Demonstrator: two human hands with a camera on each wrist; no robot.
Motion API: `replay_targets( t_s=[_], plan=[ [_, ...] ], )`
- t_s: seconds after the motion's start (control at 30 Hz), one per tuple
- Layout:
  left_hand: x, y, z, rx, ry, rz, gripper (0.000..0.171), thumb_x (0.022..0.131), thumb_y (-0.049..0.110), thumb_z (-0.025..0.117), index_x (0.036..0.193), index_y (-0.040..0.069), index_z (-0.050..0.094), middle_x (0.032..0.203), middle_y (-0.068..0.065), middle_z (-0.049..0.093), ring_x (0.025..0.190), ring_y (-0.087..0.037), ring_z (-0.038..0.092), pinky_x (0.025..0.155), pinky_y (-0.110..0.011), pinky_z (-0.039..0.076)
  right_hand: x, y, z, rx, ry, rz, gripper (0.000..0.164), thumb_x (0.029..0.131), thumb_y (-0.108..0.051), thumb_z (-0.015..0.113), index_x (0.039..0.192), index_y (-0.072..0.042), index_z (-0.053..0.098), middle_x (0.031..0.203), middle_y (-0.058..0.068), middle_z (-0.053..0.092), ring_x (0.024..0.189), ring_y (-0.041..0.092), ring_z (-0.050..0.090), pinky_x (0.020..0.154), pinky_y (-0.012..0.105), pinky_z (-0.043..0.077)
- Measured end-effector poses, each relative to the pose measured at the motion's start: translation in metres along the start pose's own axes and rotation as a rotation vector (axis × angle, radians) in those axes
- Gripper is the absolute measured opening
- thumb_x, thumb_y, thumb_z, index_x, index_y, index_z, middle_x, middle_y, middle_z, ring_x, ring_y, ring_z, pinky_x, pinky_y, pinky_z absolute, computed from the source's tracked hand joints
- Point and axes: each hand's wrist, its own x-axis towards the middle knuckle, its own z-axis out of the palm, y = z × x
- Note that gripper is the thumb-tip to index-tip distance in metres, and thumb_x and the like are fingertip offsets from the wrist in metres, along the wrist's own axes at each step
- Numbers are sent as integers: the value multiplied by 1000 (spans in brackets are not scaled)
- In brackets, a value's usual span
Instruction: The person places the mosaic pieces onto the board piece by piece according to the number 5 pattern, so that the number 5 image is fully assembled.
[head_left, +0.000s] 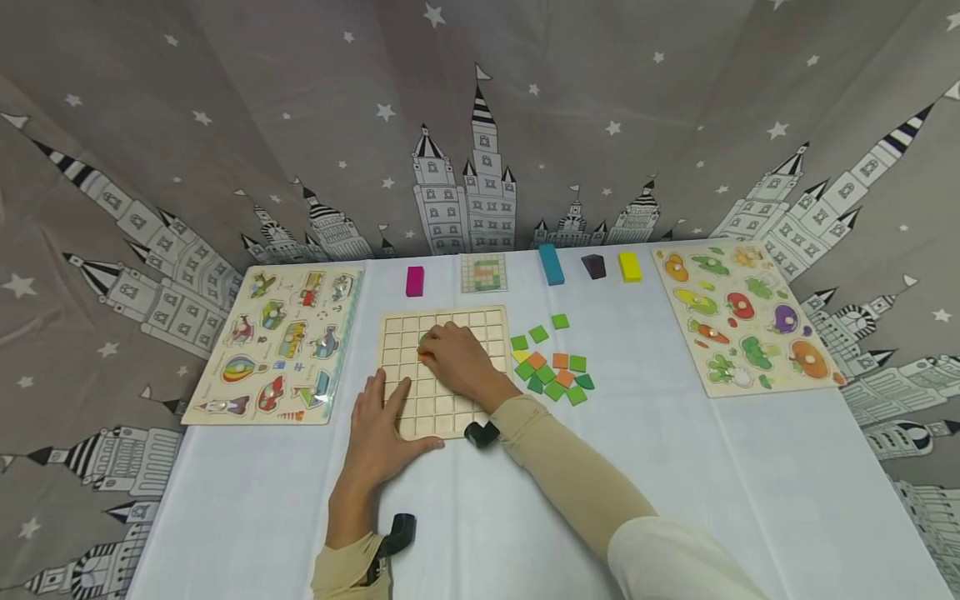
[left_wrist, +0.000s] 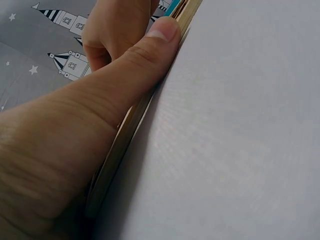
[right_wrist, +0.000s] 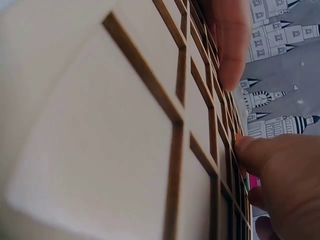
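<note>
A wooden grid board [head_left: 438, 417] with square cells lies on the white table in front of the person. The left hand [head_left: 377, 429] rests spread at its near left corner, and its thumb [left_wrist: 142, 57] lies along the near edge in the left wrist view. Over the board's middle, the right hand [head_left: 461, 358] pinches an orange square tile [right_wrist: 238, 136], held low at the cells and mostly hidden by the fingers. A green tile [head_left: 423, 337] shows on the board just beyond those fingertips, partly covered by the hand.
Several loose green, orange and yellow tiles [head_left: 555, 390] lie right of the board. Behind it are a pattern card [head_left: 483, 285] and magenta [head_left: 415, 282], teal [head_left: 551, 265], dark [head_left: 594, 267] and yellow [head_left: 629, 267] blocks. Picture puzzles flank it, vehicles [head_left: 258, 333] left, vegetables [head_left: 720, 333] right.
</note>
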Motion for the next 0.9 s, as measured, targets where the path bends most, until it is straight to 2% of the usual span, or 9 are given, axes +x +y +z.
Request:
replay_targets(
  t_s=[0.17, 0.33, 0.47, 0.6, 0.73, 0.9],
  plan=[
    [0, 0, -1, 6, -1, -11, 116, 68, 63, 87, 159, 12, 36, 171, -22, 6, 158, -45, 2, 126, -68, 8, 1, -1, -1, 2, -11, -3, 27, 105, -38, 57, 117, -28, 78, 124, -9, 70, 105, 13, 61, 90, 29, 52],
    [-1, -1, 1, 2, 23, 6, 115, 67, 62, 87, 158, 11, 38, 171, -23, 9, 158, -46, 4, 126, -67, 9, -1, 1, 1, -29, 9, -11, 25, 104, -39, 58, 117, -30, 78, 124, -11, 72, 103, 12, 63, 89, 28, 52],
    [0, -1, 2, 8, 26, 20, 114, 68, 63, 87, 157, 10, 39, 170, -24, 10, 158, -46, 5, 126, -67, 9, -4, 1, 0, -65, 7, 18, 24, 103, -38, 60, 116, -30, 79, 122, -12, 73, 104, 13, 64, 89, 29, 53],
    [0, 0, 1, 10, 20, 2, 114, 68, 62, 87, 157, 10, 39, 170, -23, 10, 158, -46, 5, 126, -68, 9, -12, 0, -4, -64, -5, 43, 22, 102, -36, 62, 113, -30, 80, 119, -11, 74, 103, 13, 64, 88, 30, 53],
    [0, 1, 1, 12, -7, -26, 116, 68, 63, 87, 158, 11, 37, 171, -22, 8, 158, -46, 3, 126, -68, 8, -31, 11, -12, -11, 0, 78, 22, 103, -33, 60, 113, -27, 79, 121, -9, 74, 108, 15, 63, 92, 34, 54],
    [1, 4, 0, 7, -19, -41, 117, 67, 62, 88, 159, 11, 37, 171, -22, 6, 159, -44, 1, 127, -66, 6, -73, 46, -33, 184, 64, 199, 23, 102, -25, 64, 119, -17, 76, 125, 0, 72, 116, 23, 64, 101, 41, 53]
  ],
)
